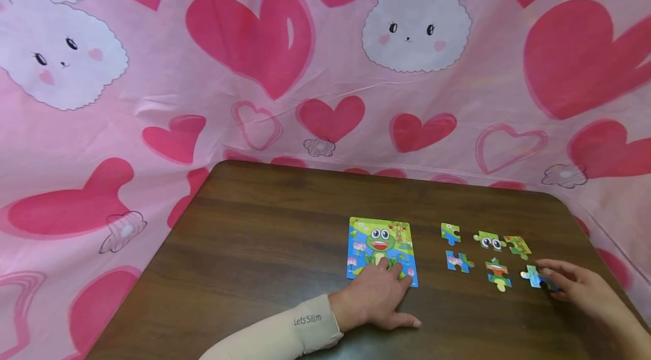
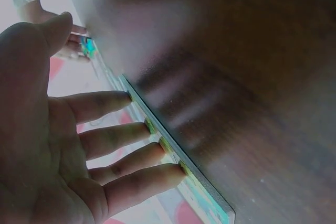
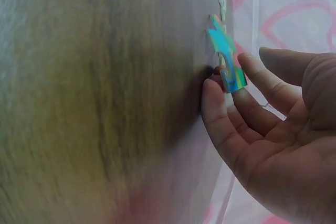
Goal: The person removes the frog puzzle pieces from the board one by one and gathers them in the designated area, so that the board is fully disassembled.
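My left hand [image 1: 373, 295] rests with spread, straight fingers on the lower part of a square frog picture board [image 1: 358, 227]. In the left wrist view, the fingertips [image 2: 173, 174] press on the board [image 2: 210, 198] near its edge. At the right side of the table, my right hand [image 1: 580, 286] holds a blue and green jigsaw piece [image 3: 233, 81] among its bent fingers, low over the tabletop. Just left of those fingers lies a light-blue jigsaw piece [image 1: 532, 277], overlapping the held one in the right wrist view.
Between the hands lie loose pieces: a frog-eyes piece [image 1: 490, 241], a mouth-and-body piece [image 1: 498, 275], a tree piece [image 1: 519, 246], a flower piece [image 1: 459, 261] and a green-blue corner piece [image 1: 450, 233]. A pink heart-and-rabbit cloth [image 1: 356, 83] hangs behind the brown table [image 1: 264, 235].
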{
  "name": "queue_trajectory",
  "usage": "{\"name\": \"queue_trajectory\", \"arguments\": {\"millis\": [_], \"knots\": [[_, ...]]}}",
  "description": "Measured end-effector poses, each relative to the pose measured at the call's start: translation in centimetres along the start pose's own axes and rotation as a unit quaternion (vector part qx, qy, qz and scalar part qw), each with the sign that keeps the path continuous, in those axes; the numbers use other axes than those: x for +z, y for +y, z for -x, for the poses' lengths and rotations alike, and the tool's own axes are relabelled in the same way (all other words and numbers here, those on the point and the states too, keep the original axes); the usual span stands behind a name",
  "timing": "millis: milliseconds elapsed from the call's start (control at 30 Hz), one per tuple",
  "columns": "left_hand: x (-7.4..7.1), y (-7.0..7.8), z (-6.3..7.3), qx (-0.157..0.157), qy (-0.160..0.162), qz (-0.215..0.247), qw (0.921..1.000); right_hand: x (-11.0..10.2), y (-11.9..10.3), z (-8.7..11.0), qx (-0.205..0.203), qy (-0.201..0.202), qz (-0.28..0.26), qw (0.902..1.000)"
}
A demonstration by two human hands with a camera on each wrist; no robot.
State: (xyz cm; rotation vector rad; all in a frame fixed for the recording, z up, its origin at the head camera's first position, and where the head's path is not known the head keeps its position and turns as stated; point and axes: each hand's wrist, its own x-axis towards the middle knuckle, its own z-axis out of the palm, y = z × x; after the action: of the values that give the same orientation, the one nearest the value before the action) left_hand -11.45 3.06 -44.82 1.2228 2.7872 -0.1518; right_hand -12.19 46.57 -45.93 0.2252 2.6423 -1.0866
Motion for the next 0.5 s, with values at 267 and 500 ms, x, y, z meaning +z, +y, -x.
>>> {"name": "queue_trajectory", "arguments": {"millis": [267, 500], "knots": [[0.0, 0.0, -0.1, 0.001, -0.005, 0.005, 1.0000, -0.6, 0.8, 0.6, 0.008, 0.010, 0.003, 0.9999], [0.0, -0.1, -0.1, -0.001, -0.005, 0.005, 1.0000, -0.7, 1.2, 0.8, -0.006, 0.029, -0.027, 0.9992]]}}
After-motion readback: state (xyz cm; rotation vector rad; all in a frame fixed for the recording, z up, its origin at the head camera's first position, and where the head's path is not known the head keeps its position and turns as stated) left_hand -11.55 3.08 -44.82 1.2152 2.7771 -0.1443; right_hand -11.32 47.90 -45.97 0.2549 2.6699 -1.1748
